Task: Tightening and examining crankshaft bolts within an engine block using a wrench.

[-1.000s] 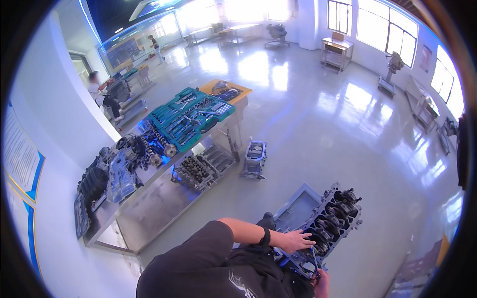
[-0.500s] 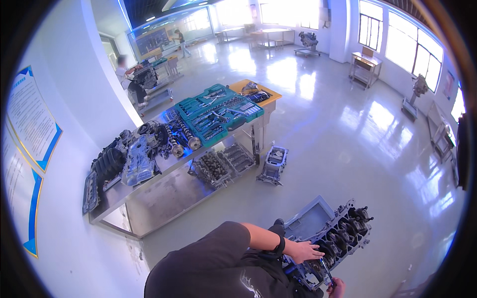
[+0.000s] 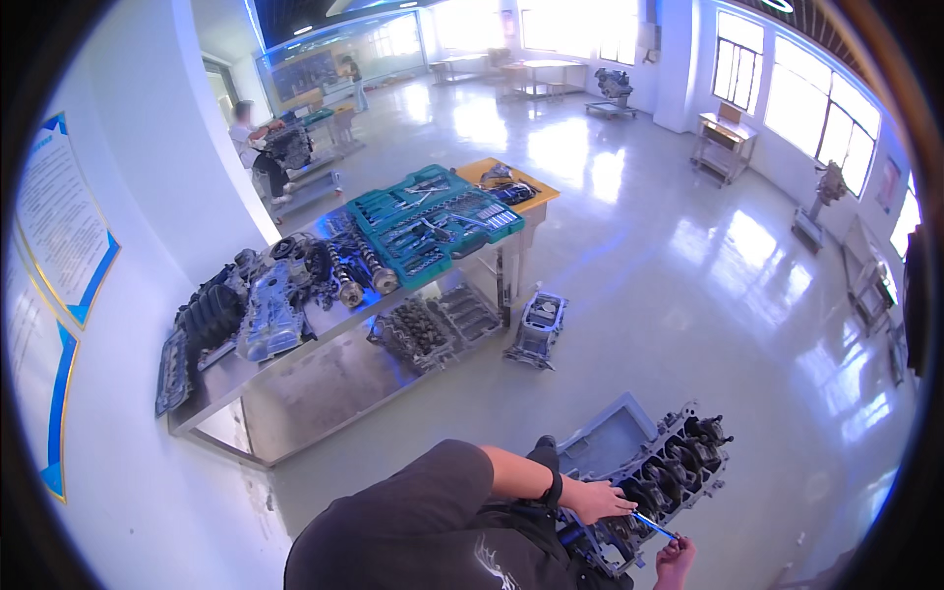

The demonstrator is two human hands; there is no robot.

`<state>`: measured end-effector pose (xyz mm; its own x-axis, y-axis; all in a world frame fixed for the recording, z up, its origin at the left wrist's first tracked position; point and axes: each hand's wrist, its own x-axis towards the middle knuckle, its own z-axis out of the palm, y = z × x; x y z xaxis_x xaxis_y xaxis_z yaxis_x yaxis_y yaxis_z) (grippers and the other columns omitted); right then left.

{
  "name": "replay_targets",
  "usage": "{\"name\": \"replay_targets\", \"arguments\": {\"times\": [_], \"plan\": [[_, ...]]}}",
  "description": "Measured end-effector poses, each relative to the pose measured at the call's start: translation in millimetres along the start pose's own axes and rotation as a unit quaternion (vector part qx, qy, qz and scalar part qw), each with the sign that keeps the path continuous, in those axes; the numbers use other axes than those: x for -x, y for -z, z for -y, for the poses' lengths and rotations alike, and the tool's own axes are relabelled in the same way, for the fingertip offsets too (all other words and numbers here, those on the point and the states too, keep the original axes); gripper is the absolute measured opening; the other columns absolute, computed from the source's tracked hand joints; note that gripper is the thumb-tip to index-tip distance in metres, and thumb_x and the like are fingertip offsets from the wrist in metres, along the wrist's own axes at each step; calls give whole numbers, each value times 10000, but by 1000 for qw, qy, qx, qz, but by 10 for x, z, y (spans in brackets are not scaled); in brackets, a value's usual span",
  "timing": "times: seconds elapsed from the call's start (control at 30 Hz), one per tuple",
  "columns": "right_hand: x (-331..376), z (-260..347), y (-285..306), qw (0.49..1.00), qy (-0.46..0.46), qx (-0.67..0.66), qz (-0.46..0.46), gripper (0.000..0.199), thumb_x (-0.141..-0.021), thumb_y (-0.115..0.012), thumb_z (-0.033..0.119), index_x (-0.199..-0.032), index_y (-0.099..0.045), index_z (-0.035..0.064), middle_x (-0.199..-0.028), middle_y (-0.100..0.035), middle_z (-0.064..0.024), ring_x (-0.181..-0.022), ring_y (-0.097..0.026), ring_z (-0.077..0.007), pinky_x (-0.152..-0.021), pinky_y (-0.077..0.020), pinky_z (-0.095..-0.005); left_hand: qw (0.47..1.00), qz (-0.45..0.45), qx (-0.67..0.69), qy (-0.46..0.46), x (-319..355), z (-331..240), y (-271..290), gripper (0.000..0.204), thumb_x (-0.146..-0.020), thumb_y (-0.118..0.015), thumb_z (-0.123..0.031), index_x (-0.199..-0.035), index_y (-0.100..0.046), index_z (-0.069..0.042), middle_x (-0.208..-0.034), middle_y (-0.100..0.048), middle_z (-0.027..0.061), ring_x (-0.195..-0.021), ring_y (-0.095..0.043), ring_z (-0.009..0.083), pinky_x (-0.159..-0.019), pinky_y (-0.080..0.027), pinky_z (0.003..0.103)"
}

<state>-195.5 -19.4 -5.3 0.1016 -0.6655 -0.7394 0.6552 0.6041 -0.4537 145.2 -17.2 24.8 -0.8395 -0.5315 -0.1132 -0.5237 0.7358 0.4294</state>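
A ratchet wrench [image 3: 654, 525], slim and metallic, reaches from the engine block [image 3: 661, 470] out past its right-hand side. My right hand [image 3: 675, 564] is closed on the outer end of its handle. At the inner end my left hand [image 3: 598, 501] lies with fingers stretched out, touching the wrench's head; what sits under those fingers is hidden. The block is long and grey, with a dark crankshaft [image 3: 678, 460] running along its open top. A black band [image 3: 556, 488] circles my left wrist.
A grey tray or frame [image 3: 605, 433] lies beside the block. To the left, a metal workbench [image 3: 275, 379] carries engine parts and a green tool case [image 3: 433, 224]. A cast-metal part [image 3: 538, 329] stands on the floor by it. A person [image 3: 251, 138] works at another engine far left.
The wrench handle has swung away from me and outward to the right, my right hand moving with it. My left hand has stayed at the wrench's head.
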Motion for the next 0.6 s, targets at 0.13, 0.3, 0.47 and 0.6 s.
{"name": "replay_targets", "arguments": {"times": [0.13, 0.3, 0.47, 0.6], "plan": [[-79, -50, -361, 995, 25, -93, -27, 112, -874, -473, 153, -805, -512, 75, -556, -476, -1, -415, -404, -102, -374, -303, -238, 1000, 2, -29, -5, -8, 18, 17, 834, -678, -655, -138, -1438, -322, -56, -1548, -230, 67, -1248, -422, 318, -851, -470, 444], [-250, -348, -714, 992, 49, -117, -14, 125, -838, -477, 139, -726, -422, 124, -576, -436, 26, -429, -374, -93, -379, -289, -231, 1000, -28, -9, -7, 10, -3, -19, 843, -660, -653, -147, -1437, -342, -47, -1548, -234, 87, -1065, -505, 291, -788, -476, 390], [-291, -673, -1126, 997, 11, -70, -43, 127, -812, -476, 123, -703, -410, 118, -583, -438, 13, -428, -374, -101, -376, -299, -234, 999, -27, -17, -8, 54, -40, -13, 852, -677, -657, -151, -1445, -304, -45, -1523, -270, 91, -1071, -496, 278, -739, -469, 379], [-467, -937, -1277, 1000, 11, -18, -24, 114, -821, -481, 154, -739, -421, 103, -614, -451, -19, -450, -377, -121, -399, -311, -257, 1000, 4, -11, 7, 52, -11, -4, 731, -671, -654, -153, -1359, -422, -78, -1355, -465, 82, -1074, -501, 294, -757, -482, 403]]}}
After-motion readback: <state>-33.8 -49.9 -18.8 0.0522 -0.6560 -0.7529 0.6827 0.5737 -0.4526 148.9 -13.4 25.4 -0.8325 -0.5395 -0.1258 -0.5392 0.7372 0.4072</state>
